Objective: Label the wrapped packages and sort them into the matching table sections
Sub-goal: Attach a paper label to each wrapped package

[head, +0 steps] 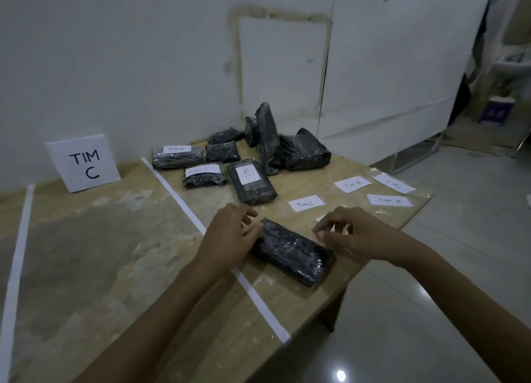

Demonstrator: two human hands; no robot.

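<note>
Nearest me, the unlabelled package lies slantwise on the table, just right of the white tape strip that divides the sections. My left hand holds its near-left end, thumb on the wrap and fingers curled. My right hand hovers at its far-right side with thumb and forefinger drawn close together. A white slip shows at the fingertips, but I cannot tell whether I have hold of it. To do this well I should keep the package pinned flat, lay the sticker on a smooth stretch of wrap and press it down from the middle outward, since the crinkled film will probably resist sticking. Beyond my right hand, the clear sheet carries the spare stickers: the Tim C label, Tim B label, Tim A label and one I cannot read. Farther on lie three labelled packages, one marked Tim A and two Tim C, all still right of the strip. Behind them is the unlabelled heap. The TIM C sign stands far left.
</note>
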